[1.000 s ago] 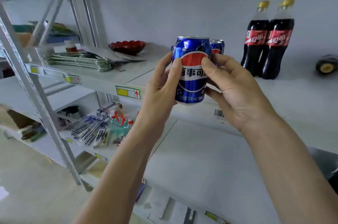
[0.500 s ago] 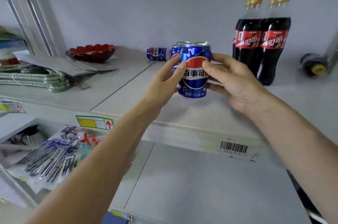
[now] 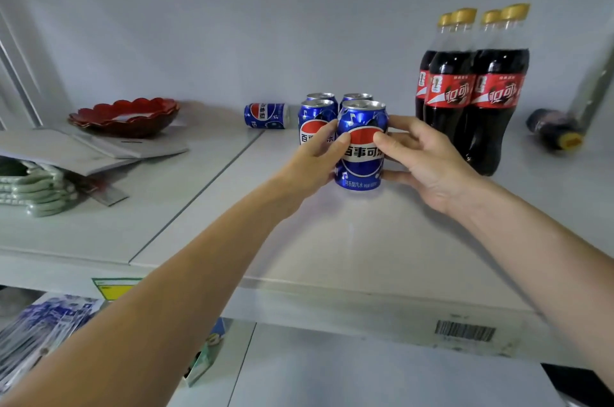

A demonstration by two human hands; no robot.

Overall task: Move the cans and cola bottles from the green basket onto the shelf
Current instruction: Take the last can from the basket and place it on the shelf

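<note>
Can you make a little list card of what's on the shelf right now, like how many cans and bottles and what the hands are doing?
cans standing: four blue cans, counting the held can
can lying down: one, the tipped can, left of the group
cola bottles: four gold caps show; cola bottles stand right of the cans
left hand: grips the held can
right hand: grips its other side
held can: upright, bottom at the shelf
also there: red bowl, far left

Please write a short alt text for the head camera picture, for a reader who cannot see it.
Both hands, left and right, grip an upright blue cola can on a pale grey metal shelf, beside three standing blue cans. A fifth blue can lies on its side further left; dark plastic cola bottles with gold caps stand to the right.
</note>
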